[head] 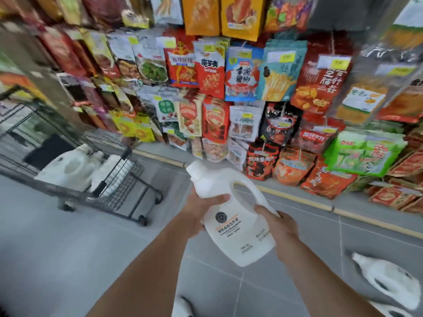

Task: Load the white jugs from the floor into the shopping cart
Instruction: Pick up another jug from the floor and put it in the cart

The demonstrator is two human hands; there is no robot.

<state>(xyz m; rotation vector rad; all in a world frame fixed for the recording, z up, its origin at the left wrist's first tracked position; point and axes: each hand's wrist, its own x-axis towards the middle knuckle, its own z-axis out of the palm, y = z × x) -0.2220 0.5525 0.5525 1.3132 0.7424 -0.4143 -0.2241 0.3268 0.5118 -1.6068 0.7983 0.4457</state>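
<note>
Cart (123,179) at left holds jugs (68,167); snack packets (242,74) hang behind held jug (231,218).

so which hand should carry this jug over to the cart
Left, probably. The cart stands on the person's left, and the left hand grips the held jug on that side, below its neck. The right hand holds the handle end, nearer the jugs on the floor.

This is a shop, in a grocery aisle. The far wall is packed with overlapping rows of bright printed plastic snack packets (242,72), many of them bearing small yellow price stickers (247,115). On the left, a black wire shopping cart (128,177) on castors stands on the grey tiled floor (57,259).
</note>
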